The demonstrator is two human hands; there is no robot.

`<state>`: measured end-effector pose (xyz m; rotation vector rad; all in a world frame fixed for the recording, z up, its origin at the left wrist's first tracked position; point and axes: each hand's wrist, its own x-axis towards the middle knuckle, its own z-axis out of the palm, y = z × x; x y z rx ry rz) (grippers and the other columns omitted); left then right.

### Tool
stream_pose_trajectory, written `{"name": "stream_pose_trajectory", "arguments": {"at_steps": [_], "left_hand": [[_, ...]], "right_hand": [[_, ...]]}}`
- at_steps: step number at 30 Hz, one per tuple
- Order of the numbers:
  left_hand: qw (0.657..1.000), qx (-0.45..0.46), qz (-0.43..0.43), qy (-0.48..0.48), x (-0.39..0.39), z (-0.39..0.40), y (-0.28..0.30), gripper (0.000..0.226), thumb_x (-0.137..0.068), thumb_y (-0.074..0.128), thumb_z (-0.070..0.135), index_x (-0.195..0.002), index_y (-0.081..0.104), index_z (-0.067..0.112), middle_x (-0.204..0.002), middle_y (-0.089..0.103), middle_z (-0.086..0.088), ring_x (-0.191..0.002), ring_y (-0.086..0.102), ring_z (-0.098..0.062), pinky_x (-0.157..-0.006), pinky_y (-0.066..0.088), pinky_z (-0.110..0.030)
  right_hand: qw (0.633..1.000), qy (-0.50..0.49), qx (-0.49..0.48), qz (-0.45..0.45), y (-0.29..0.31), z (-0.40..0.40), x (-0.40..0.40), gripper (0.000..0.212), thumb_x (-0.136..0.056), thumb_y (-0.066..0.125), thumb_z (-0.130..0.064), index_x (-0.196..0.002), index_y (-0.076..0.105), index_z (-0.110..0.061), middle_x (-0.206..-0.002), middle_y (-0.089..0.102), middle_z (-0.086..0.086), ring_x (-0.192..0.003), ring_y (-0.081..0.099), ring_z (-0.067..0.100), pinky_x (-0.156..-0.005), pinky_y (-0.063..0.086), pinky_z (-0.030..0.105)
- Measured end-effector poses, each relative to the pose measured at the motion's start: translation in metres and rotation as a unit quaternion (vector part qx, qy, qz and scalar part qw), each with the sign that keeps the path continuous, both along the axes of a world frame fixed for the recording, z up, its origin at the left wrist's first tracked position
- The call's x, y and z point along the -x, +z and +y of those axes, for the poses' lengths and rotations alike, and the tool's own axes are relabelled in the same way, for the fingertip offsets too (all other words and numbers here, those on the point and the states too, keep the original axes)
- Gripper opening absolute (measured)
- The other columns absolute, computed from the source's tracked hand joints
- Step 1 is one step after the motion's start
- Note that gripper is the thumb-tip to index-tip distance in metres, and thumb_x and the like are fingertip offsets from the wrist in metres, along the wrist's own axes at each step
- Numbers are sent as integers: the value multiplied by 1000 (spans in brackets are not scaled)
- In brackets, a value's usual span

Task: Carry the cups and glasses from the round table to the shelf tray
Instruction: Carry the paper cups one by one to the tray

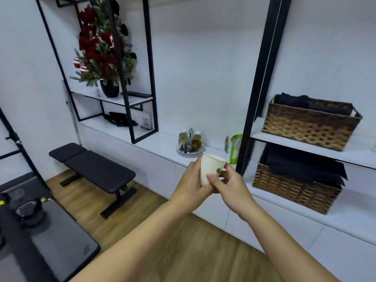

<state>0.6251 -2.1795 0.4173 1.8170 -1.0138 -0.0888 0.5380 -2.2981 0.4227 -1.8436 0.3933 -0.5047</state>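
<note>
Both hands hold one white paper cup (210, 168) in mid-air, slightly tilted with its open mouth up and turned toward the wall. The left hand (190, 187) wraps the cup's left side and lower body, fingers closed against the paper; the right hand (230, 185) closes on the lower right side, its thumb pressed across the front just below a small green leaf mark printed on the cup. The cup's base is hidden between the two palms. Directly beyond the grip, on the long white counter (162, 143), stands a round tray (190, 152) carrying a condiment set of small glass bottles around a metal handle; the cup's rim overlaps the tray's near edge in this view but does not touch it. Just right of the grip, a green pouch (236, 147) leans beside a black shelf upright. Further right, a lower wicker basket (295, 192) filled with dark folded cloth sits on the counter, and an upper wicker basket (309, 125) with dark cloth rests on the shelf board above it. Left of the grip, well apart, a black padded bench (91, 167) stands on the wooden floor. Up and left, a red floral arrangement (103, 47) in a dark vase occupies a black-framed shelf.
</note>
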Motion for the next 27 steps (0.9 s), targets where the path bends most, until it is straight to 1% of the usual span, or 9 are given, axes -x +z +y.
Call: {"name": "stream_pose_trajectory", "arguments": {"at_steps": [3, 6, 8, 14, 18, 20, 22, 24, 27], "left_hand": [[1000, 16, 14, -20, -59, -44, -9, 50, -85, 74, 31, -117, 46, 58, -111, 57, 23, -102, 57, 8, -74, 50, -10], [999, 29, 16, -11, -126, -86, -10, 39, -88, 72, 33, -116, 52, 50, -111, 60, 20, -102, 60, 0, -82, 58, -32], [999, 27, 19, -3, -173, -109, -6, 36, -90, 69, 32, -119, 52, 44, -112, 59, 19, -104, 59, -1, -85, 56, -37], [999, 36, 34, -10, -293, -160, 6, 38, -91, 71, 25, -124, 55, 32, -111, 63, 13, -100, 63, -6, -85, 56, -34], [996, 40, 75, 17, -358, -186, 0, 53, -88, 72, 36, -126, 43, 58, -120, 62, 14, -106, 65, -6, -86, 59, -32], [994, 39, 93, 45, -390, -198, -4, 59, -87, 75, 34, -132, 38, 45, -121, 61, 8, -97, 68, -7, -79, 60, -31], [991, 45, 111, 61, -423, -213, -6, 58, -87, 76, 28, -128, 35, 30, -118, 62, 3, -83, 70, -5, -67, 58, -26], [990, 40, 108, 74, -457, -229, -7, 54, -87, 76, 29, -121, 35, 26, -115, 62, 2, -76, 68, -3, -61, 54, -22], [992, 23, 93, 84, -512, -253, -5, 49, -88, 76, 31, -118, 37, 26, -113, 62, 8, -82, 64, 2, -64, 52, -18]], "right_hand": [[1000, 3, 23, 18, -11, -50, -60, 40, -92, 69, -38, -128, 55, -28, -104, 74, -2, -89, 73, 20, -85, 59, 48], [997, 0, 67, 49, -7, -94, -126, 34, -89, 67, -51, -117, 55, -37, -88, 77, -3, -76, 73, 11, -80, 60, 44], [995, -9, 77, 63, -3, -118, -173, 30, -87, 68, -55, -108, 57, -35, -81, 77, -3, -72, 72, 9, -76, 59, 39], [996, -48, 66, 39, -1, -167, -295, 33, -82, 70, -59, -82, 58, -28, -76, 71, -2, -73, 71, 17, -63, 49, 30], [995, -47, 86, 34, -2, -190, -365, 41, -88, 65, -56, -71, 52, -22, -67, 63, -5, -62, 62, 13, -57, 41, 28], [994, -46, 97, 28, -3, -202, -399, 49, -89, 65, -55, -65, 46, -18, -57, 56, -5, -54, 56, 12, -56, 41, 32], [996, -37, 85, 16, -5, -217, -436, 52, -91, 66, -51, -64, 42, -14, -49, 54, -7, -48, 59, 6, -54, 43, 28], [996, -35, 85, 11, -7, -233, -474, 52, -92, 66, -46, -63, 43, -10, -43, 50, -11, -40, 51, 3, -47, 38, 19], [994, -45, 102, 1, -8, -261, -531, 56, -91, 65, -51, -63, 49, -5, -49, 49, -5, -45, 45, 7, -51, 39, 28]]}}
